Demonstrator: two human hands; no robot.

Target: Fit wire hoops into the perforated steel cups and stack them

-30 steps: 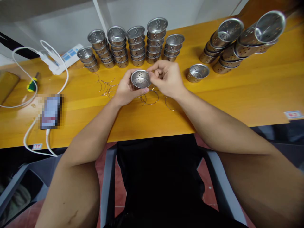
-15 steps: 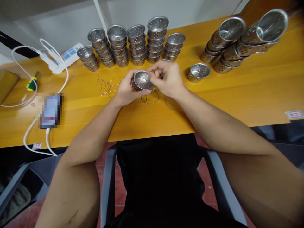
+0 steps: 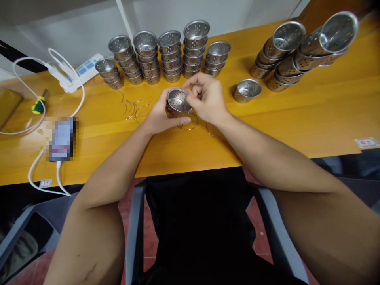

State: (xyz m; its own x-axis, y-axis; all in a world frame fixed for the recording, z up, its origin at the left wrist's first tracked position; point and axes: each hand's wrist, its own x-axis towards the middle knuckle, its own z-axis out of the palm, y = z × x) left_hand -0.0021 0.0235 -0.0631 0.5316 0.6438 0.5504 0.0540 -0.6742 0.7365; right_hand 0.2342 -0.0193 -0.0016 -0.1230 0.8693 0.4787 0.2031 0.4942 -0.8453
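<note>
A small perforated metal cup [image 3: 177, 103] is held in my left hand [image 3: 159, 114], its open top facing up toward me. The left fingers wrap its far left side, and the thumb stretches along the near side. My right hand [image 3: 208, 99] pinches at the cup's right rim with thumb and forefinger; whether a thin piece is between those fingertips I cannot make out. Under and beside the hands, thin wire rings [image 3: 192, 122] lie on the table. More curved wires [image 3: 135, 110] are spread left of my left hand.
Several stacks of perforated cups [image 3: 170, 55] line the back of the table [image 3: 282, 130]. Leaning stacks [image 3: 285, 59] and a single cup [image 3: 247, 90] stand at right. A power strip [image 3: 84, 71], cables, a screwdriver [image 3: 39, 103] and a phone [image 3: 62, 138] are at left.
My left thumb has shifted slightly right and down, away from the cup's near wall. The right hand stays at the rim with only a slight finger movement.
</note>
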